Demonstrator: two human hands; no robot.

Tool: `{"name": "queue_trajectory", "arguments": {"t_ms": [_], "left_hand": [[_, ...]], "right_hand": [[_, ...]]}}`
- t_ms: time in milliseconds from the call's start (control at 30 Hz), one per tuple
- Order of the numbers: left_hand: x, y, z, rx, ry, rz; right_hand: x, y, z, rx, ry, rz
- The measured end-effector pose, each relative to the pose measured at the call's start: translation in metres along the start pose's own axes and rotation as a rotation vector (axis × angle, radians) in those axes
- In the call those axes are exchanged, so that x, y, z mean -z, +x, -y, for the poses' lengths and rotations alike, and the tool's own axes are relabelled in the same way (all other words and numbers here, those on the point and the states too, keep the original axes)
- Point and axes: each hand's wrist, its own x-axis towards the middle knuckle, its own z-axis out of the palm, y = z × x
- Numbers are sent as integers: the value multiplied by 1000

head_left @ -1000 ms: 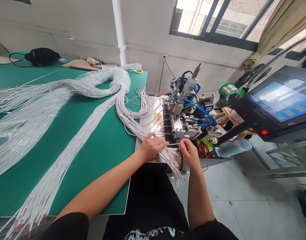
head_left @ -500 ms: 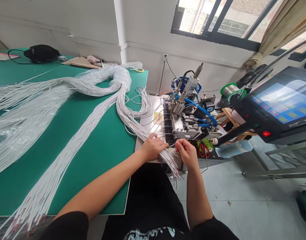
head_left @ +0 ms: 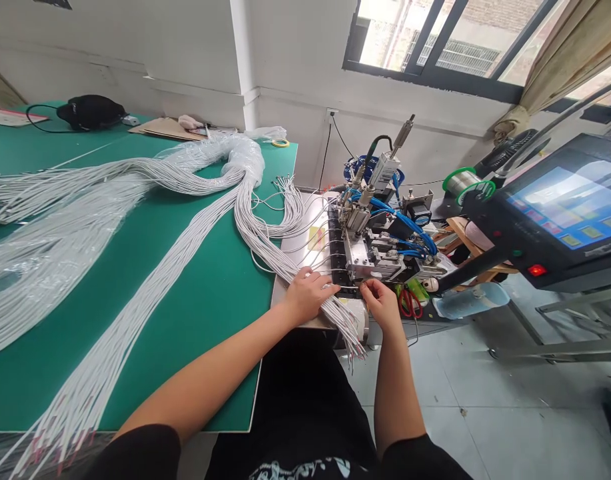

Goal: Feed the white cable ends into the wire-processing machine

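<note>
A thick bundle of white cables [head_left: 270,248] runs from a plastic-wrapped coil down to the machine's near edge. Over its lower end lies my left hand [head_left: 309,293], fingers closed, with thumb and forefinger at one white cable. My right hand [head_left: 378,299] pinches the end of that cable, which stretches between both hands along the front of the machine [head_left: 358,250]. Several single cables lead across the metal plate [head_left: 305,230] into the machine's black row of slots [head_left: 336,243]. Loose cable ends with reddish tips hang below my hands.
More white cables [head_left: 170,260] lie on the green table [head_left: 200,333]. Red scissors [head_left: 411,303] and a clear blue tray [head_left: 470,301] sit right of my right hand. A solder spool [head_left: 468,183] and a touchscreen [head_left: 575,200] stand at the right.
My right hand has moved slightly right and away from my left hand, and the cable between them now shows straight. The view has shifted a little.
</note>
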Motion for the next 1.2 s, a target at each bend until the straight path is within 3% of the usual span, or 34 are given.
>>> {"name": "queue_trajectory", "arguments": {"t_ms": [367, 867, 1200], "left_hand": [[0, 3, 1, 29, -46, 130], [-5, 3, -1, 49, -54, 94], [-2, 1, -3, 82, -31, 14]], "right_hand": [[-6, 6, -12, -126, 337, 129], [-14, 7, -12, -363, 569, 78], [-14, 0, -15, -320, 564, 71]]}}
